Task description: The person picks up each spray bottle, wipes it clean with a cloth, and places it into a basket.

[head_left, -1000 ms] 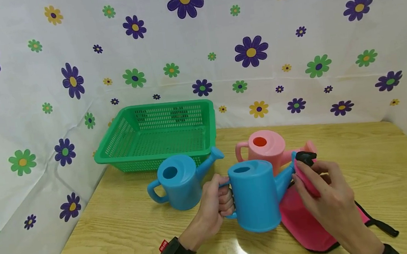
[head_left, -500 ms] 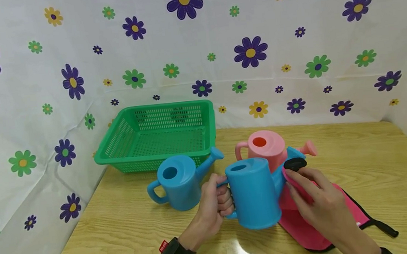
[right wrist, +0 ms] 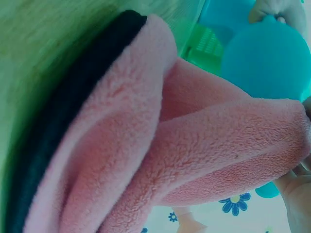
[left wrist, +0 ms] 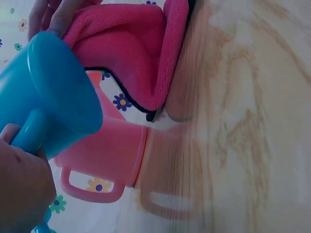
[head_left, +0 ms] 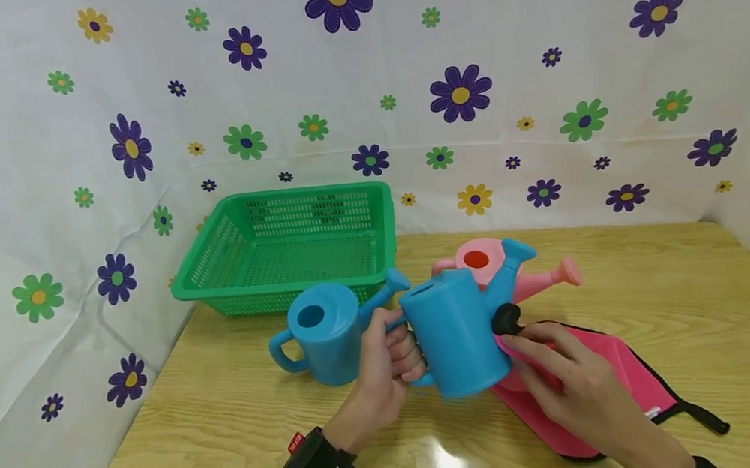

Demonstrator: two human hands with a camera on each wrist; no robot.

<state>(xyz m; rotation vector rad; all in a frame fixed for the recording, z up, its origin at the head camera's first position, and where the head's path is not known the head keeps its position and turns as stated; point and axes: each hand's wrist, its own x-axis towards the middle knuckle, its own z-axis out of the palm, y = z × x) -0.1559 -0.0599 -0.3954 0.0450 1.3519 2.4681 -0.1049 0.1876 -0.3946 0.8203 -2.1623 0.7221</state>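
Observation:
My left hand [head_left: 387,361] grips the handle of a blue watering can [head_left: 456,335], which hangs above the table, tilted with its spout up to the right. In my right hand [head_left: 572,381] a bunched part of a pink fleecy cloth [head_left: 556,427] with black edging is pinched. That part touches the can's side below the spout, while the rest drapes down to the right. The left wrist view shows the can's base [left wrist: 68,87] and the cloth [left wrist: 126,48] beyond it. Folds of the cloth [right wrist: 209,150] fill much of the right wrist view, hiding most of the right fingers.
Behind the held can stands a pink watering can [head_left: 495,252], partly covered by it. A second blue watering can [head_left: 332,347] is upright to the left. The green basket [head_left: 285,286] sits at the back left, on the wooden table [head_left: 232,443].
The held watering can has tilted further, its spout rising and its body shifting slightly up and left. My right hand has slid the cloth from the spout's tip down to the can's side.

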